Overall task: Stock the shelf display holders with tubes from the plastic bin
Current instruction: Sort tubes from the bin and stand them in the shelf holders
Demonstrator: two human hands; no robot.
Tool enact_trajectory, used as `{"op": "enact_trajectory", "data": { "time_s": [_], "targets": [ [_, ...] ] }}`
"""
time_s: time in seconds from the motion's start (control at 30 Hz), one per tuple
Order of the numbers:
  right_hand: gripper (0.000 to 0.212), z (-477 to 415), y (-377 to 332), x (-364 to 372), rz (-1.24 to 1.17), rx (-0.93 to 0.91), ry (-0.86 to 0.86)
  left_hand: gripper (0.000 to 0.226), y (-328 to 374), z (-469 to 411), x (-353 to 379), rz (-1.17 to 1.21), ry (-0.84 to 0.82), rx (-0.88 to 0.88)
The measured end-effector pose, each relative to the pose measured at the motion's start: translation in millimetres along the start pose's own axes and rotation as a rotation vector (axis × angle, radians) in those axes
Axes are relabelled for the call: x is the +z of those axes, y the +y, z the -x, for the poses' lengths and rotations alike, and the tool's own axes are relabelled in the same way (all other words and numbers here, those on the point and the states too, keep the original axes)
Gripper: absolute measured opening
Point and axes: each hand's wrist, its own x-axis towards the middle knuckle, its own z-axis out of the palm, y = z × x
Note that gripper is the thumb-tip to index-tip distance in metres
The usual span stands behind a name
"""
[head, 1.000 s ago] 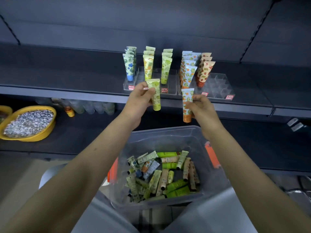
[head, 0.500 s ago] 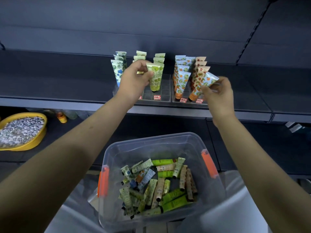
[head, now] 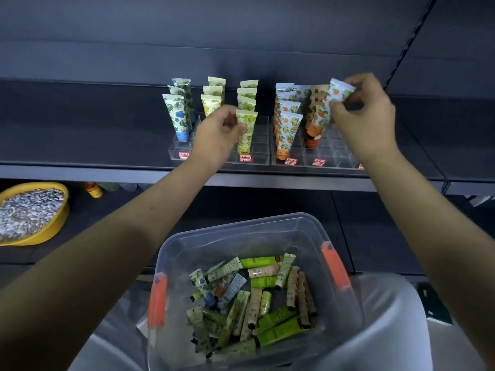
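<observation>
Pinching with thumb and fingertips, our left hand [head: 217, 137] grips a green-print tube [head: 247, 129] near its upper half. The tube stands upright, cap down, at the front of the green row in the left holder [head: 263, 153]. Our right hand [head: 367, 116] pinches the crimped top of an orange-print tube [head: 322, 111]. It leans to the left with its orange cap low against the brown-print row in the right holder [head: 337, 156]; we cannot tell whether the cap is seated in a cell. Neither hand is released, and the fingers are closed only as far as the flat tube ends need. Clear cells lie open to the right of the green tube and across the right part of the right holder, just under our right wrist. Blue-flower tubes [head: 179, 116] and yellow-print tubes [head: 211, 103] crowd our left hand on its left. The shelf [head: 107, 172] has its front lip running under both forearms, and dark bare board stretches out to either side of the holders. Below us sits the plastic bin [head: 235, 228], its rim between our arms, with loose tubes [head: 254, 298] heaped on its floor and orange latches [head: 158, 301] on both sides. A yellow bowl [head: 53, 228] rests well off to the left on the lower level.
</observation>
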Motion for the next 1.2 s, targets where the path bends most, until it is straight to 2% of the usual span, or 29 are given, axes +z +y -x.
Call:
{"op": "enact_trajectory", "data": {
  "time_s": [0.17, 0.27, 0.37, 0.67, 0.87, 1.2],
  "targets": [
    [0.023, -22.7, -7.5, -2.2, 0.105, -0.061, -0.093, 0.023, -1.6, -8.6, -2.1, -0.151, -0.014, 0.084],
    [0.023, -30.8, -13.9, -0.6, 0.190, -0.113, -0.147, 0.026, 0.1, -10.5, -5.8, -0.325, 0.002, 0.170],
    [0.022, -40.3, -13.6, 4.9, 0.277, -0.143, -0.193, 0.027, -0.6, -12.9, -9.0, -0.397, 0.014, 0.213],
    [0.027, -54.3, 0.6, 23.4, 0.458, -0.130, -0.203, 0.020, 5.2, -17.0, -15.8, -0.372, -0.031, 0.204],
    [0.031, -55.6, 6.0, 29.4, 0.480, -0.074, -0.188, 0.017, 7.7, -18.8, -18.2, -0.390, -0.031, 0.223],
    [0.022, -59.9, 7.2, 35.2, 0.554, -0.079, -0.193, 0.020, 5.6, -20.9, -19.9, -0.408, -0.036, 0.221]
  ]
}}
